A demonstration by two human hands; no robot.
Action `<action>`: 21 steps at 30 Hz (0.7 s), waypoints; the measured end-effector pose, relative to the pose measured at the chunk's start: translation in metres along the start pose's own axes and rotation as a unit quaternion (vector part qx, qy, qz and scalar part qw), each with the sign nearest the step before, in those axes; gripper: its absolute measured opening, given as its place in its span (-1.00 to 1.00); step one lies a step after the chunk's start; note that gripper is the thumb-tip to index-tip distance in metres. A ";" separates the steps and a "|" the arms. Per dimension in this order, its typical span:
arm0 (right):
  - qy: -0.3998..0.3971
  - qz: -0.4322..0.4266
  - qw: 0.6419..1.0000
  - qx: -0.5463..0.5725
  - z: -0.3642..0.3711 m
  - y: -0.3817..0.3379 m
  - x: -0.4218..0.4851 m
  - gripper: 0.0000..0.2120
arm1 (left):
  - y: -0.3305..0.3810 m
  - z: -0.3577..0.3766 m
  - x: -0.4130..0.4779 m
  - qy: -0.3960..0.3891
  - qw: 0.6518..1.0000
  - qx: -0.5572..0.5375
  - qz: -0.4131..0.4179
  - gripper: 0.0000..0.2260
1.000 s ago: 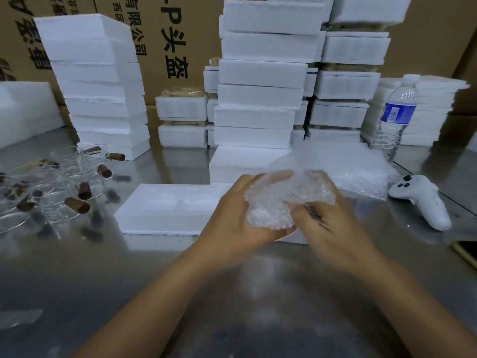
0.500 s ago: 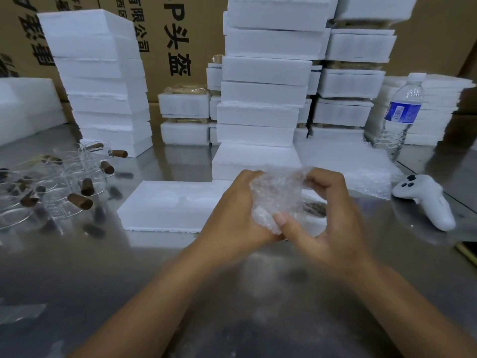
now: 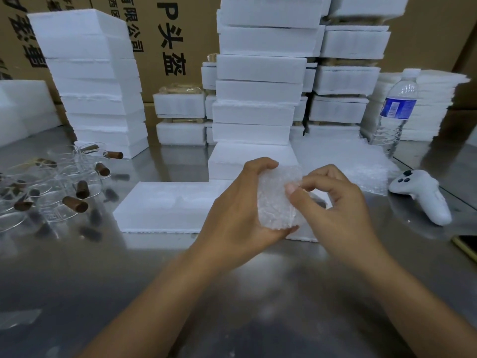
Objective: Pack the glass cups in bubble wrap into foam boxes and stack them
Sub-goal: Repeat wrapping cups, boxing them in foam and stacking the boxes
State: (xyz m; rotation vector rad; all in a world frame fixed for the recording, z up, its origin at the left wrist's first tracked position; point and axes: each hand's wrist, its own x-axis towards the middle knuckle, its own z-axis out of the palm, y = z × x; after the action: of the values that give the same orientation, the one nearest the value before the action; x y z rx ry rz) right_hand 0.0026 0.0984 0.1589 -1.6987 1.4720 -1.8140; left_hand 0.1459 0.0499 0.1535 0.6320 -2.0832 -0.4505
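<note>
A cup wrapped in clear bubble wrap is held upright above the steel table, in front of an open white foam box. My left hand grips the bundle from the left, thumb over its top and fingers under its bottom. My right hand pinches the wrap at the bundle's upper right edge. The cup inside is hidden by the wrap. Several bare glass cups with brown handles lie at the left of the table.
Tall stacks of white foam boxes and foam lids stand behind, before cardboard cartons. Bubble wrap sheets, a water bottle and a white controller lie at the right. A phone edge shows far right.
The loose, bulky wrap has been folded tight round the cup into a compact upright bundle. My right hand shifted from under the bundle to pinching its upper right edge.
</note>
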 end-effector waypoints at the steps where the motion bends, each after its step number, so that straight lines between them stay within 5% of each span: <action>1: 0.001 0.018 1.000 0.010 0.000 0.001 0.000 -0.90 | 0.000 0.000 0.000 -0.002 1.000 0.012 0.004 -0.28; 6: -0.036 0.131 0.990 0.046 -0.004 0.010 0.005 -0.67 | 0.003 0.002 -0.002 0.014 0.992 0.081 0.091 -0.40; 11: -0.108 0.134 0.985 0.020 -0.002 0.013 0.003 -0.66 | 0.003 0.005 -0.002 0.000 0.967 0.175 0.183 -0.63; 21: -0.049 0.046 0.998 0.001 -0.007 0.008 0.005 -0.70 | -0.009 -0.011 0.001 0.031 0.989 0.130 0.059 -0.59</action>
State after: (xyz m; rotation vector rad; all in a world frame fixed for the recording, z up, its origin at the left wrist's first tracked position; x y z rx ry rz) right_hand -0.0084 0.0943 0.1567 -1.6664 1.4816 -1.6605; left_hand 0.1567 0.0407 0.1553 0.6610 -2.1239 -0.0900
